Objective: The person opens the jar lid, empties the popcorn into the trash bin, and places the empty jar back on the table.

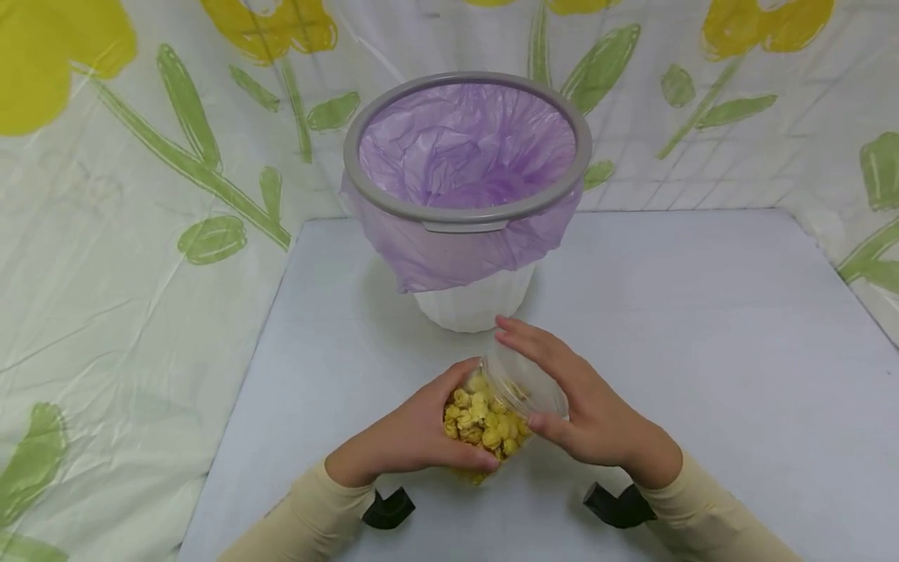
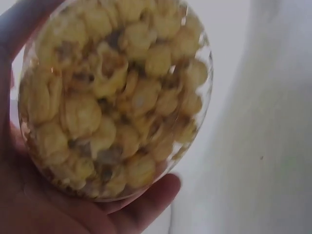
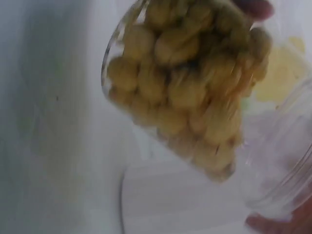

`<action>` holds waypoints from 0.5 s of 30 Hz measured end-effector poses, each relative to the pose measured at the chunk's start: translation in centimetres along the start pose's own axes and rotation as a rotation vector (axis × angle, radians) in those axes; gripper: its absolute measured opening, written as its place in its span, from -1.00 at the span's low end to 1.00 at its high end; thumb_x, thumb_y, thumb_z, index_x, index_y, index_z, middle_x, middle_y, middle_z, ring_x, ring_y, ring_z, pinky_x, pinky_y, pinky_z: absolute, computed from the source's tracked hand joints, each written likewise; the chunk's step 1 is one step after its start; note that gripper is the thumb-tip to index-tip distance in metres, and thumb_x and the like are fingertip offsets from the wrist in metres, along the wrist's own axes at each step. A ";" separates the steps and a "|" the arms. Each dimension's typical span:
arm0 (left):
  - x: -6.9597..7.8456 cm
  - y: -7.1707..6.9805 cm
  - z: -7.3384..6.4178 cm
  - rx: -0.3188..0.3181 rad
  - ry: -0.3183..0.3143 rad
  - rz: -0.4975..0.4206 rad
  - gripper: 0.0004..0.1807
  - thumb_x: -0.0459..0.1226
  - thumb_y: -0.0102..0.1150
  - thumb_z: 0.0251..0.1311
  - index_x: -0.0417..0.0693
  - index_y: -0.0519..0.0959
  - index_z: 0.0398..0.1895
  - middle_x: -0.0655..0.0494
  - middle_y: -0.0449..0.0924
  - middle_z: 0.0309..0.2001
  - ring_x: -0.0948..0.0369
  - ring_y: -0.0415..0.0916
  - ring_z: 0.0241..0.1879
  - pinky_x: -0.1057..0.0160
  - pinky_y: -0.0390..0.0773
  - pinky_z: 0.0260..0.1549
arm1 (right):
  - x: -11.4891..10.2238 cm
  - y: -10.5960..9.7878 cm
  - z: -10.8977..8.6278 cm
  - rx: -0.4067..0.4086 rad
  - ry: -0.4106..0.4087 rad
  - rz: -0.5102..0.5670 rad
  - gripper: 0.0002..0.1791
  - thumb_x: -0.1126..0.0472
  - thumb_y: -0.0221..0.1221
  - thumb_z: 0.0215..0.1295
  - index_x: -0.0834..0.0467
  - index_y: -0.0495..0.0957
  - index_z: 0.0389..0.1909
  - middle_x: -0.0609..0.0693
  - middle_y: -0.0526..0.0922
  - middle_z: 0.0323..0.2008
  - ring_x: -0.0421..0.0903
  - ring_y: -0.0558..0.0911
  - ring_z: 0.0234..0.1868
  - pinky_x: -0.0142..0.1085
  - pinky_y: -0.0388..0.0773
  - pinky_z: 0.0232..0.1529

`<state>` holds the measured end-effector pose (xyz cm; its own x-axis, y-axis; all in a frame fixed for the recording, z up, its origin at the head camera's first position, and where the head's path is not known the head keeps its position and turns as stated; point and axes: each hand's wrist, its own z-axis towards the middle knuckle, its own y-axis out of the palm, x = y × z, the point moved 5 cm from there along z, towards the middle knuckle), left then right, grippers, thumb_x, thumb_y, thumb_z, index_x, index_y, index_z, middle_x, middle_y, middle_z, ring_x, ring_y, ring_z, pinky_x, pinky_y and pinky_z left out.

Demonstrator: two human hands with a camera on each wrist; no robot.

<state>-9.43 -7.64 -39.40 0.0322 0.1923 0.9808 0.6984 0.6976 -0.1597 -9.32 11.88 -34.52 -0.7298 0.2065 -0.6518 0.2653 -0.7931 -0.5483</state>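
Observation:
My left hand (image 1: 428, 433) grips a clear jar (image 1: 485, 425) of yellow popcorn, its thumb across the near side and its fingers round the far side. The jar is tilted, its top toward the right. In the left wrist view popcorn (image 2: 131, 102) fills the jar's round base. My right hand (image 1: 583, 398) holds a clear lid (image 1: 537, 386) at the jar's top end, thumb on the near side and fingers on the far side. In the right wrist view the see-through, ridged lid (image 3: 282, 170) lies beside the popcorn, with right fingertips (image 3: 268, 224) at its edge.
Beyond the hands stands a white bin (image 1: 474, 300) with a grey rim and a purple liner (image 1: 463, 257) folded over it. It rests on a pale table (image 1: 702, 328). A flower-patterned sheet (image 1: 140, 312) hangs behind and at the sides. Black pieces (image 1: 389, 509) show near both wrists.

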 end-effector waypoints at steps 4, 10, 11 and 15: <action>0.2 -0.2 0.2 0.211 0.054 0.263 0.17 0.01 0.71 -0.08 0.46 0.16 0.60 0.25 0.45 0.24 0.22 0.46 0.15 0.05 0.56 0.14 | 1.3 -0.1 -0.2 0.094 0.311 -0.073 -0.34 -0.19 -0.25 0.72 0.07 0.21 0.63 0.08 0.34 0.54 0.13 0.34 0.53 0.18 0.32 0.45; 0.2 -0.4 -0.2 0.498 0.200 0.769 0.31 0.13 0.73 -0.19 0.05 0.16 0.63 -0.04 0.45 0.26 0.06 0.48 0.17 -0.05 0.57 0.12 | 2.0 0.4 0.4 0.106 0.567 -0.072 -0.30 -0.18 -0.16 0.70 0.03 0.07 0.68 0.15 0.25 0.58 0.27 0.32 0.52 0.36 0.36 0.34; 0.2 -0.3 -0.2 0.531 0.248 0.837 0.31 0.13 0.74 -0.21 -0.01 0.18 0.61 -0.08 0.46 0.24 0.02 0.50 0.15 -0.07 0.58 0.11 | 2.0 0.6 0.6 0.099 0.578 -0.084 -0.26 -0.23 -0.12 0.68 0.02 0.04 0.69 0.16 0.23 0.59 0.27 0.31 0.53 0.35 0.36 0.34; 0.3 0.2 -0.1 0.630 0.405 1.032 0.30 0.14 0.77 -0.28 -0.14 0.25 0.54 -0.19 0.48 0.17 -0.08 0.56 0.05 -0.12 0.62 0.00 | 1.7 1.4 1.0 0.071 0.603 -0.118 -0.14 -0.22 0.06 0.60 0.00 -0.05 0.71 0.17 0.16 0.60 0.22 0.25 0.57 0.33 0.30 0.40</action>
<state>-9.19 -7.51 -39.15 0.6481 0.6928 0.3162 -0.2359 0.5774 -0.7817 -10.84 10.53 -35.91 -0.2617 0.5662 -0.7816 0.1468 -0.7771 -0.6120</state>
